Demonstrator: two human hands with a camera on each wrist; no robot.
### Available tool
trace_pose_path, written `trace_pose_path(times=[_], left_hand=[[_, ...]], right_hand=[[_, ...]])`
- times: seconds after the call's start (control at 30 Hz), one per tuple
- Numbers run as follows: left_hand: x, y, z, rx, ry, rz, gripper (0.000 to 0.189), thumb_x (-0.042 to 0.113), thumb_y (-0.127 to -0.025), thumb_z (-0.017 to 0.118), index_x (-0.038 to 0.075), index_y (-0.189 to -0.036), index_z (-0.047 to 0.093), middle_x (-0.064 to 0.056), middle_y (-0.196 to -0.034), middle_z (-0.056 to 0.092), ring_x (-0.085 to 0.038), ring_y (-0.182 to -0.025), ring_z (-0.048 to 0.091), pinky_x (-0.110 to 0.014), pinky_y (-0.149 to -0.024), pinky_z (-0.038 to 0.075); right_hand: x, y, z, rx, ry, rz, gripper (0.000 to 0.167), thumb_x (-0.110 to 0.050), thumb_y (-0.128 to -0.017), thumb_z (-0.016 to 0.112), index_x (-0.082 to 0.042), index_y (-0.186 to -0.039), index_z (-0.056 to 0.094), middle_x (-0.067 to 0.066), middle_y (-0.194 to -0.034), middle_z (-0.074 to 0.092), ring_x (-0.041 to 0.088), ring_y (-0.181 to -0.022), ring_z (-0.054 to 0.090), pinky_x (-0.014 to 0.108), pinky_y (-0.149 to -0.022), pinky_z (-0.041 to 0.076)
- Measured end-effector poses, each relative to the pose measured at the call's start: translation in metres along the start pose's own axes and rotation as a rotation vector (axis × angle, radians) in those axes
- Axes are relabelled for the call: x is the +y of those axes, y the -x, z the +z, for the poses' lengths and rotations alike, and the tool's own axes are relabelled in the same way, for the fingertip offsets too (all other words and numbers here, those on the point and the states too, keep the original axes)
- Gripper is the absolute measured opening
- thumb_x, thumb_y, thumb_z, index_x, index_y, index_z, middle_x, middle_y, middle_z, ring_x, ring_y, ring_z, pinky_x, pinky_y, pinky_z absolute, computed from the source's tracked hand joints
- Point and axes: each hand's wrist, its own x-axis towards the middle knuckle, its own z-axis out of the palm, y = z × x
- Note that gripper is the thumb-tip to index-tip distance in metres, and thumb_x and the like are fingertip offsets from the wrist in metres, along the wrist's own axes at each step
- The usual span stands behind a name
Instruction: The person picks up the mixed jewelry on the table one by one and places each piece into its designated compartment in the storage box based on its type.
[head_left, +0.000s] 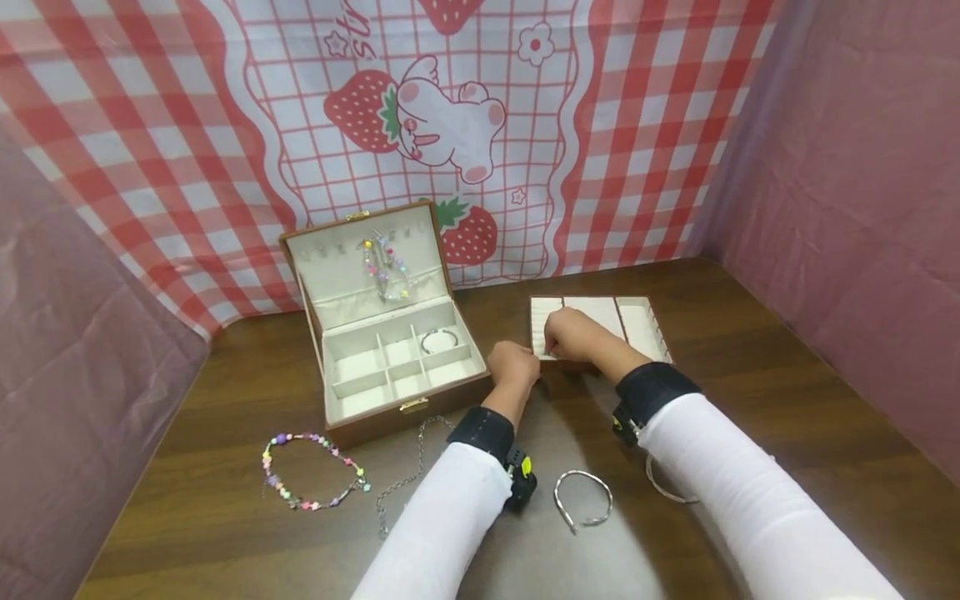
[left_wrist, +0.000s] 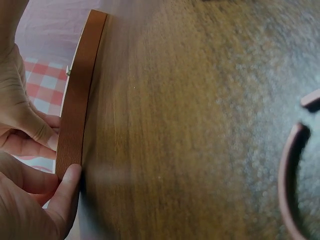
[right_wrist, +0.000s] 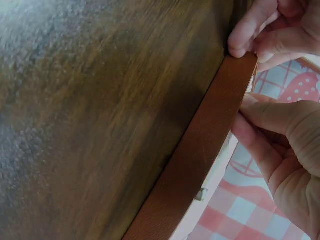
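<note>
A shallow jewelry tray [head_left: 641,321], brown outside and cream inside, lies on the table at the right. My left hand [head_left: 514,364] pinches its near left corner between thumb and finger, seen closely in the left wrist view. My right hand [head_left: 576,333] reaches over the near wall into the ridged left section. Its thumb and forefinger are bent together at the tray's inner edge; whatever lies between the fingertips is hidden. Left of both hands stands an open jewelry box [head_left: 408,408]. One silver bracelet [head_left: 438,340] lies in a back compartment, and beaded bracelets [head_left: 386,271] hang inside its lid.
A colorful beaded necklace [head_left: 307,504] lies in front of the box. Beside it, a silver chain [head_left: 401,483] runs partly under the left forearm. An open silver bangle [head_left: 583,475] lies between the forearms; another bangle [head_left: 663,492] is partly covered by the right sleeve.
</note>
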Motion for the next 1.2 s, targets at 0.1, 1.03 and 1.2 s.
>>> trace_pose_path(times=[0.1,1.03,1.2], left_hand=[[0.001,-0.001,0.0,-0.001,-0.012,0.004,0.02,0.001,-0.069,0.07,0.015,-0.079,0.08,-0.006,-0.086,0.074,-0.026,-0.091,0.068,-0.027,-0.074,0.054],[0.009,0.004,-0.01,-0.153,0.163,-0.084,0.008,0.002,-0.08,0.068,-0.001,-0.087,0.072,-0.011,-0.08,0.07,-0.017,-0.063,0.07,-0.023,-0.054,0.055],[0.012,0.013,-0.017,-0.223,0.422,-0.085,0.017,-0.009,-0.082,0.062,-0.006,-0.096,0.069,-0.016,-0.084,0.068,-0.02,-0.061,0.07,-0.028,-0.058,0.058]], right_hand=[[0.0,0.0,-0.001,-0.003,-0.024,0.02,0.011,0.005,-0.068,0.072,-0.005,-0.066,0.074,0.001,-0.063,0.068,0.018,-0.062,0.062,0.037,-0.065,0.055],[0.003,0.036,-0.034,-0.009,-0.092,0.086,0.007,0.003,-0.076,0.071,0.001,-0.082,0.074,0.005,-0.074,0.068,0.018,-0.07,0.062,0.038,-0.068,0.054],[0.0,0.054,-0.041,0.001,-0.112,0.107,0.007,0.001,-0.077,0.074,0.0,-0.085,0.074,0.001,-0.073,0.066,0.014,-0.068,0.058,0.038,-0.066,0.052]])
